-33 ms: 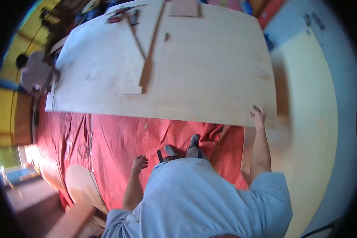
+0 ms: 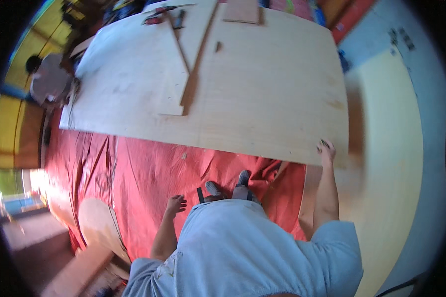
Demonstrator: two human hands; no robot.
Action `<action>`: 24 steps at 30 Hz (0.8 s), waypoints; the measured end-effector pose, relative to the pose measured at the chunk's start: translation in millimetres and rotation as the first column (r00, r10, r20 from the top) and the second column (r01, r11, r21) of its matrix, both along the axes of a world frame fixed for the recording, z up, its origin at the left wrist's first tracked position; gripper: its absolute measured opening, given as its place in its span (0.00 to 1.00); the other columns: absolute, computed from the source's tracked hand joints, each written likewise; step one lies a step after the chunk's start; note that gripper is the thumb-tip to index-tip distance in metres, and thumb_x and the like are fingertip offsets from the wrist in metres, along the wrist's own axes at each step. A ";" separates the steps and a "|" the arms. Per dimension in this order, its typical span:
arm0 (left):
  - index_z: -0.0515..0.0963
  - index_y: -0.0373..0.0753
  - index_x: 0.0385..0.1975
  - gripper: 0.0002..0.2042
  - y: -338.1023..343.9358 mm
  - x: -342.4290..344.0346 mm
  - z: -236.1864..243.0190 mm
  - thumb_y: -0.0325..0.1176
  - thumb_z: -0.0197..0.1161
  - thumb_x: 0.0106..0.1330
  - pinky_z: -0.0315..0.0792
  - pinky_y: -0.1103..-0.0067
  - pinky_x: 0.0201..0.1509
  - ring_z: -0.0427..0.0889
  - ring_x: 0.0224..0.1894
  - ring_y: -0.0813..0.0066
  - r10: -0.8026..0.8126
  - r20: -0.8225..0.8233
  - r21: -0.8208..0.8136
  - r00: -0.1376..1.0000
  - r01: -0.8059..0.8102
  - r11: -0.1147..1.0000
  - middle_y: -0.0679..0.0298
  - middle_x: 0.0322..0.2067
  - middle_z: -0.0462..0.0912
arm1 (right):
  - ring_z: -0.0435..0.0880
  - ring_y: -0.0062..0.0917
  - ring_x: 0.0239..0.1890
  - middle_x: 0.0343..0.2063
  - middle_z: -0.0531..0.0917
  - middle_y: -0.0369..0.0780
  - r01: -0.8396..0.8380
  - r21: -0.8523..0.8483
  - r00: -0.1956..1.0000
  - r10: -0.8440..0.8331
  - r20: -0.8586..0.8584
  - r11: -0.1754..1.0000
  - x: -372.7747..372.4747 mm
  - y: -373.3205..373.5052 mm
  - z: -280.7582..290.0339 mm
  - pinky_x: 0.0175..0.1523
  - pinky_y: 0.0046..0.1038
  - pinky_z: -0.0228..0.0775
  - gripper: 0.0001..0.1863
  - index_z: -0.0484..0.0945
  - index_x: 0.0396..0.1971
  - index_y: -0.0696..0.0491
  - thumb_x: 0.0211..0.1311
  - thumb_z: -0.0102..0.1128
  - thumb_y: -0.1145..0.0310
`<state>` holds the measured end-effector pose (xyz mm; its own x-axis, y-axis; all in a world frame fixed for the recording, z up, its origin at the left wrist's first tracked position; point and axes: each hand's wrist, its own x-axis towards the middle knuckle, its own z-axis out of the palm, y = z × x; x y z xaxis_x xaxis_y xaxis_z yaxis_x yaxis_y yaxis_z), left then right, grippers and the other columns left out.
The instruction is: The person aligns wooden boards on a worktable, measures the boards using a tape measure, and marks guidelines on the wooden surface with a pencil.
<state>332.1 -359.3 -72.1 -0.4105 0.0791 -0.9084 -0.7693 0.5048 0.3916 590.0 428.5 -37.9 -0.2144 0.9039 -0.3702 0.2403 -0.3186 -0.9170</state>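
At the near right corner of a broad, smooth, pale wooden board (image 2: 272,94), the right hand (image 2: 326,150) has its fingers bent inward, something dark showing among them — whether it is gripped, I cannot tell — while the left hand (image 2: 175,204) hangs well apart over a wrinkled red sheet (image 2: 148,171), its fingers loose and half curled. Spread out ahead, the board carries long wooden strips (image 2: 175,94) meeting in a narrow V, with a red-and-dark power drill (image 2: 154,20) and a flat, squared wooden piece (image 2: 241,12) toward its far edge.
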 end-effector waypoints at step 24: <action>0.80 0.35 0.65 0.26 198.2 49.0 50.1 0.48 0.65 0.76 0.83 0.63 0.58 0.90 0.54 0.51 -0.526 -0.467 -0.230 0.711 0.476 0.849 0.44 0.55 0.88 | 0.88 0.52 0.51 0.48 0.88 0.53 -0.613 0.296 0.627 0.223 0.747 0.732 -80.4 12.9 -39.4 0.55 0.48 0.80 0.25 0.84 0.55 0.55 0.65 0.73 0.55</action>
